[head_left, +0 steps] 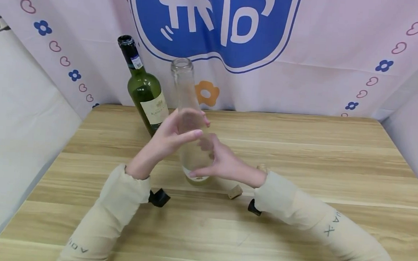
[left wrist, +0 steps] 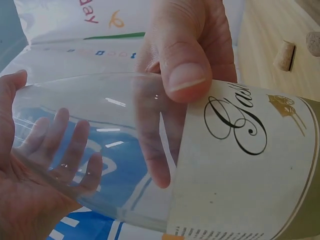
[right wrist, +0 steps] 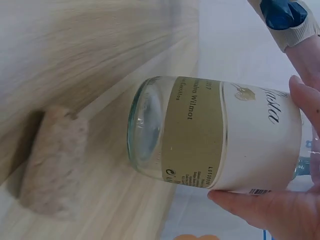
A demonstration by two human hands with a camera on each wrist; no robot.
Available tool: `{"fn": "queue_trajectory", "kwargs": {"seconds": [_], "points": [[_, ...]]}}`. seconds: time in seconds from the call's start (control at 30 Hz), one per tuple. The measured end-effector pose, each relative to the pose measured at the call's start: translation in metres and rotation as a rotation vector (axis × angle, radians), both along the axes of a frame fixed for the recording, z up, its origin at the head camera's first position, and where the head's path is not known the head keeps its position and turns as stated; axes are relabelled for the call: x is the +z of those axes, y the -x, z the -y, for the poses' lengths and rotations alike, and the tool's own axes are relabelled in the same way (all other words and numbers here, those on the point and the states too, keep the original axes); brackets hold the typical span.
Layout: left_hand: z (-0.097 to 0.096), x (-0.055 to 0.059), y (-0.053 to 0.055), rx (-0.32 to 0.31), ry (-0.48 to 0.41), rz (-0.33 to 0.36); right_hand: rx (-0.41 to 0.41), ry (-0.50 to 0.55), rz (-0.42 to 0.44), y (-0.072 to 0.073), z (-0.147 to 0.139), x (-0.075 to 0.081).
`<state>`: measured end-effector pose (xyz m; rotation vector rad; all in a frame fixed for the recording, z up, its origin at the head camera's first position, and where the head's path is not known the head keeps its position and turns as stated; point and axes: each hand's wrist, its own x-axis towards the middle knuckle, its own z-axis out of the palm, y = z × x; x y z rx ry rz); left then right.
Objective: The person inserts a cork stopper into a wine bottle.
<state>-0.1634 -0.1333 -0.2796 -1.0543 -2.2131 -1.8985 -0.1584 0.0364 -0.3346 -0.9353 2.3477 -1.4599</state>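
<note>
Colourless, a glass bottle (head_left: 190, 153) is filling the grasping fingers (head_left: 192, 135) of left hand (head_left: 168, 133) and right hand (head_left: 225, 160), a green bottle (head_left: 147, 90) standing left of them, a cork (head_left: 235, 192) lying below.

The left grip (head_left: 172, 134) hides the green bottle (head_left: 145, 89) low down; right-wrist view blurs a cork (right wrist: 54, 165)

Blocked left of the clear bottle (head_left: 185, 86) by the green bottle (head_left: 143, 86), just beside; hindered low on the right by two corks (head_left: 235, 192); passable farther right, across the table (head_left: 352, 156).
</note>
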Motion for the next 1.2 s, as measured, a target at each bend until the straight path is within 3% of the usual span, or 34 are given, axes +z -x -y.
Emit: {"fn": "queue_trajectory", "kwargs": {"seconds": [0.5, 0.67, 0.97, 1.2], "points": [[-0.014, -0.006, 0.008, -0.027, 0.006, 0.031, -0.050, -0.006, -0.017, 0.003, -0.014, -0.009], [-0.016, -0.008, 0.010, -0.026, 0.003, 0.059, -0.009, -0.016, -0.019, 0.004, -0.019, -0.006], [-0.017, -0.010, 0.010, -0.016, 0.000, 0.064, 0.097, -0.310, -0.165, 0.013, -0.044, 0.008], [-0.017, -0.009, 0.009, -0.008, 0.005, 0.076, 0.117, -0.524, -0.194, 0.019, -0.067, 0.004]]}}
